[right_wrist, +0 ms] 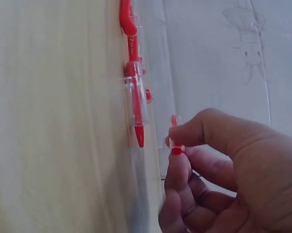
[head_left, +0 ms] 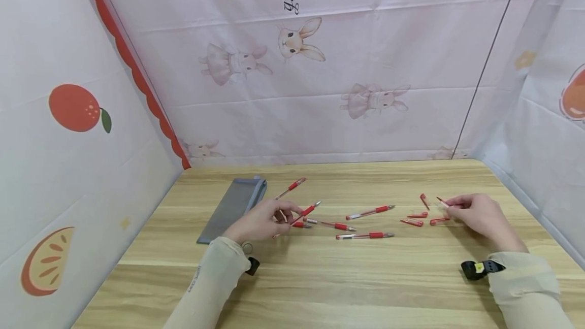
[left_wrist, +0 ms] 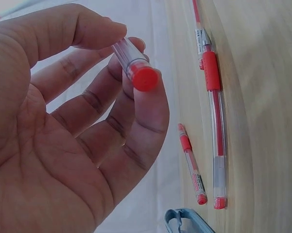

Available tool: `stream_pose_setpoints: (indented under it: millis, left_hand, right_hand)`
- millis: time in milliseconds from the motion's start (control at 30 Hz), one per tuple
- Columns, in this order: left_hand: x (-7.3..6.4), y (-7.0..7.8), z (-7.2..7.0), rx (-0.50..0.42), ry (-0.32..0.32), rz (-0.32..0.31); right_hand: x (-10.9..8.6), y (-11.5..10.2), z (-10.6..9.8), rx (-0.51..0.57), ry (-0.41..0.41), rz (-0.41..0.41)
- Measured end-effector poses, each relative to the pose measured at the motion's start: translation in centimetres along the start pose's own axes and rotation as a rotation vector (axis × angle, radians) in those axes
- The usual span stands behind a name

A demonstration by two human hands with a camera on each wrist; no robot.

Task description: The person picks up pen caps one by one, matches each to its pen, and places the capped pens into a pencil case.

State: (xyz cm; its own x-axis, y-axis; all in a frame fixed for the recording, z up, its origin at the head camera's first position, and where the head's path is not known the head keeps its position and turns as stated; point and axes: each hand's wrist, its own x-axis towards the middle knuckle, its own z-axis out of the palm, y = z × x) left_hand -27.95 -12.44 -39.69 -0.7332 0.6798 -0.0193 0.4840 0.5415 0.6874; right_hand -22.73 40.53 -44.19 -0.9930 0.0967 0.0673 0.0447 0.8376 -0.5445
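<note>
My left hand (head_left: 262, 219) pinches an uncapped red gel pen (head_left: 309, 210) between thumb and fingertips, above other pens at the table's left-centre. In the left wrist view the red end plug (left_wrist: 145, 78) of that pen faces the camera. Over at the right, my right hand (head_left: 480, 216) pinches a small clear-and-red pen cap (right_wrist: 176, 150) between thumb and index finger. Several loose caps lie beside it, among them one red cap (head_left: 412, 222) and another cap (head_left: 424, 201). Uncapped red pens, such as one pen (head_left: 370, 212) and a nearer pen (head_left: 364, 236), lie between the hands.
A grey mesh zip pouch (head_left: 224, 212) lies flat at the left, behind my left hand. Near its right edge rests another pen (head_left: 290, 188). Printed cloth walls (head_left: 320, 131) enclose the wooden table (head_left: 343, 283) at the back and both sides.
</note>
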Motion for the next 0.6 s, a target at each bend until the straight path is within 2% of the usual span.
stream_pose_setpoints:
  millis: [233,600]
  left_hand:
    - [0.0,-0.26,0.0,-0.016,-0.003,-0.005]
    - [-0.06,-0.27,-0.03,-0.02,0.001,-0.004]
  right_hand:
    - [-0.17,-0.17,-0.03,0.028,-0.019,-0.039]
    - [-0.65,-0.48,-0.46,0.051,0.026,-0.063]
